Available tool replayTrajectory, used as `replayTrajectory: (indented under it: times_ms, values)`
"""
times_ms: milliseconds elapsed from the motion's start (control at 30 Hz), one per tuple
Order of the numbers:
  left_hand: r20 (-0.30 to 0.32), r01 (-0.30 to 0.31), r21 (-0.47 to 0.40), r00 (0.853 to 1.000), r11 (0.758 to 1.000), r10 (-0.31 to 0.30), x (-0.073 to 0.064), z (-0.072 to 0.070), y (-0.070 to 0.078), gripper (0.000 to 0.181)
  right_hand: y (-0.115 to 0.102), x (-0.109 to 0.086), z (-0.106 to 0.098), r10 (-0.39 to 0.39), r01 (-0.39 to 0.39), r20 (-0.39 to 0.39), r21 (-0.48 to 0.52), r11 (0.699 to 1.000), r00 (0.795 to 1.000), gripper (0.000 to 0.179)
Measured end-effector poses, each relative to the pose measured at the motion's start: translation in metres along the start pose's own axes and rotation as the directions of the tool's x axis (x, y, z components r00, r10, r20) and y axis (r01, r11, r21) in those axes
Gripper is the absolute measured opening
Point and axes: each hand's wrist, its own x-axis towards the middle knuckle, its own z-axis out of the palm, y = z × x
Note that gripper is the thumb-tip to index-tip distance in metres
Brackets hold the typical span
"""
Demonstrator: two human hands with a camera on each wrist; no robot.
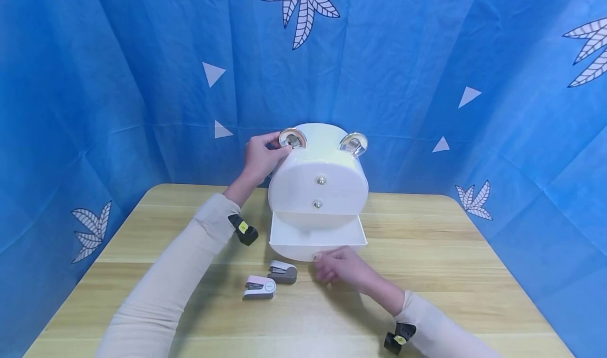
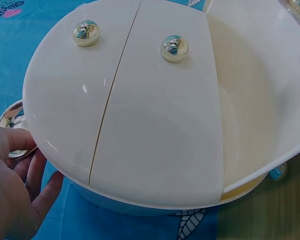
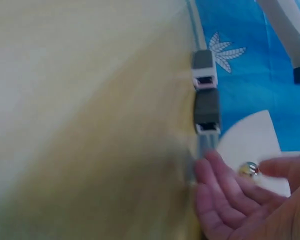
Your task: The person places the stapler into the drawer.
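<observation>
A glossy white rounded drawer box (image 1: 299, 186) stands at the back of the table, with two gold-rimmed ears on top. Its lowest drawer (image 1: 290, 251) is pulled out, and nothing shows inside it. My left hand (image 1: 263, 157) grips the box at its left ear (image 1: 300, 131), thumb in front and fingers behind. At the drawer's front, my right hand (image 1: 343, 268) pinches the small shiny knob (image 3: 248, 170) between thumb and fingers. Two small staplers lie left of the right hand: a grey-and-white one (image 1: 284, 274) and a pink-white one (image 1: 259, 288).
The light wooden table (image 1: 450, 252) carries the box and staplers. A blue curtain (image 1: 403, 57) with leaf prints hangs behind it and along both sides. Two closed upper drawers (image 2: 160, 115) with round metallic knobs sit above the pulled-out one.
</observation>
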Motion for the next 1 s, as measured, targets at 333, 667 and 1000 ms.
replayTrajectory:
  times_ms: [333, 667, 1000]
  values:
    - [0.006, 0.012, -0.007, 1.000, 1.000, -0.012, 0.001, -0.001, 0.000, 0.046, -0.031, -0.010, 0.019, -0.357, 0.332, 0.091, -0.628, 0.704, 0.930, 0.013]
    - [0.013, 0.008, -0.021, 1.000, 1.000, -0.008, 0.000, -0.002, -0.001, 0.045, -0.029, -0.003, 0.049, -0.590, 0.317, 0.210, -0.945, 0.083, 0.779, 0.026]
    - [0.013, -0.007, -0.027, 1.000, 1.000, 0.007, -0.001, -0.002, -0.003, 0.044, -0.023, 0.008, 0.056, -0.563, 0.325, 0.265, -0.946, 0.008, 0.783, 0.025]
